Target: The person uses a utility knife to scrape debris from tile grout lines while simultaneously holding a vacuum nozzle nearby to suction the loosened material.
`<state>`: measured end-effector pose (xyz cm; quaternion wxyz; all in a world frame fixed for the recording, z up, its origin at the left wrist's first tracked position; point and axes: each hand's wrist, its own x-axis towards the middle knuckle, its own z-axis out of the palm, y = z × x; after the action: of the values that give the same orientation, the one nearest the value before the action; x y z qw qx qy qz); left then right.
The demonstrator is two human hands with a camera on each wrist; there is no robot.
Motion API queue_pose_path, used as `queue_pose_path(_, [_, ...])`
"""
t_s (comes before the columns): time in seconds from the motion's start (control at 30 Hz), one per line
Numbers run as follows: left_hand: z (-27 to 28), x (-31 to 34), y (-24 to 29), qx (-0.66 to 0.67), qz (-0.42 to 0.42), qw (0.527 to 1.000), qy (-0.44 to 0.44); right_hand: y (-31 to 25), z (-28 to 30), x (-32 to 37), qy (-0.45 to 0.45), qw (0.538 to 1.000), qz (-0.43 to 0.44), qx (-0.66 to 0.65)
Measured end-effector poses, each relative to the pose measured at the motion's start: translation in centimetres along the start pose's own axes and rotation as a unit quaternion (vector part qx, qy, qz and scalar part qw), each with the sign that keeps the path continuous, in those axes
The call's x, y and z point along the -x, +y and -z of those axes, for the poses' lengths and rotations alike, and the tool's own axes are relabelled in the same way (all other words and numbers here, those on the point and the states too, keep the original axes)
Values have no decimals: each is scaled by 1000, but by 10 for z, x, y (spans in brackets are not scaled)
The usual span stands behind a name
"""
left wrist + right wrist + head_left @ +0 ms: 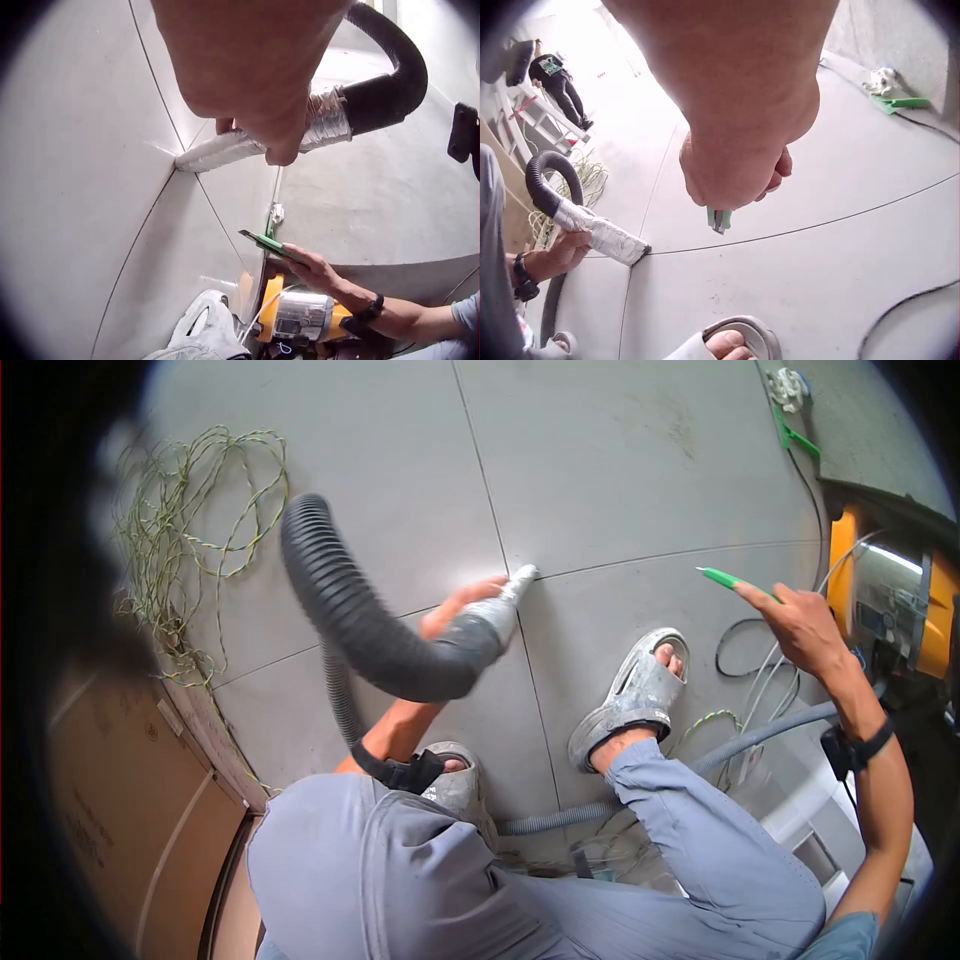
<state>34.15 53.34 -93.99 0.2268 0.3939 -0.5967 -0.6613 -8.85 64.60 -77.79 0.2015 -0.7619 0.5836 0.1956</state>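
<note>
The silver nozzle [503,608] slanted down to the floor [620,460], its tip at the crossing of the dark joints [470,430]. Its long axis ran away from the person and somewhat rightward, with the black hose [375,630] joined to its rear end and arching out to the left of it. The left hand [559,256] gripped the nozzle, fingers wrapped around its silver side. Well to the right of the nozzle, the right hand [805,630] clasped a green knife [728,577] in curled fingers, held above the floor. The knife's long axis lay nearly crosswise to the person, blade end pointing left, towards the nozzle. A sandal [635,685] stood nearer the person than the nozzle, to its right; a tangle of rope [200,540] lay far to its left.
</note>
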Motion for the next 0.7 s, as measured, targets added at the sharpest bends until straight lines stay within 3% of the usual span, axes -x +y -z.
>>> queue_pose_path(0.03, [4, 1, -6, 1, 1, 1000, -6, -2, 8, 17, 5, 999, -36, -15])
queue_pose_path(0.1, [16, -2, -17, -66, -93, 990, 85, -7, 8, 50, 12, 996, -81, -31])
queue_pose_path(0.23, [5, -11, -1, -133, -97, 986, 22, -35, -11, 97, 59, 981, -131, -130])
queue_pose_path(0.37, [-53, -36, 3, -35, -90, 995, -34, -85, -27, 101, 78, 968, -140, -194])
queue_pose_path(0.43, [-80, -56, -1, -61, -146, 987, -35, -106, -26, 105, 69, 966, -138, -209])
queue_pose_path(0.57, [-113, -82, 8, 15, -90, 992, -90, -124, -29, 118, 69, 967, -135, -204])
queue_pose_path(0.7, [-105, -63, 11, -14, -38, 989, -145, -129, -42, 162, 111, 945, -203, -230])
